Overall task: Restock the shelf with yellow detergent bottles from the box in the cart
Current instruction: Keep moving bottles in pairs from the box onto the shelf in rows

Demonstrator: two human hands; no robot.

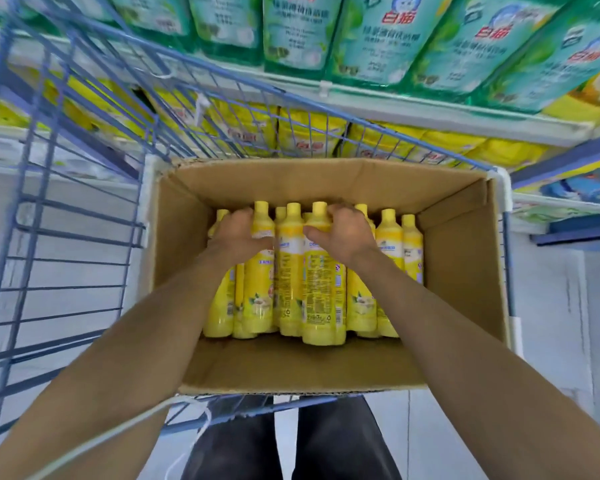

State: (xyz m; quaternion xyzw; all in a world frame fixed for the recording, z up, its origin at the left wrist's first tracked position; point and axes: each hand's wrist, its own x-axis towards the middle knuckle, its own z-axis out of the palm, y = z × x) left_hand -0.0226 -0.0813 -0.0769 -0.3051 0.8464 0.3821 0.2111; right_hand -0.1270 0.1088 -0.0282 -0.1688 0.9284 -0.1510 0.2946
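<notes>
Both arms reach down into an open cardboard box (458, 271) that sits in a blue wire cart (77, 216). The yellow detergent bottles (388, 244) stand upright in the box, packed together toward its far side, with bare cardboard floor showing on the near side. The left hand (238, 233) has its grip closed round the shoulder of one bottle (258, 292), fingers curled over the far side and thumb across the front. The right hand (343, 233) grips a second bottle (323, 292) the same way, just below its cap – one more bottle (291, 265) stands between the two. Beyond the cart, a shelf (413, 110) carries green detergent bottles (302, 32) on top, and yellow ones (312, 138) stand in the row beneath it. A white cord (118, 431) hangs across the left forearm.
</notes>
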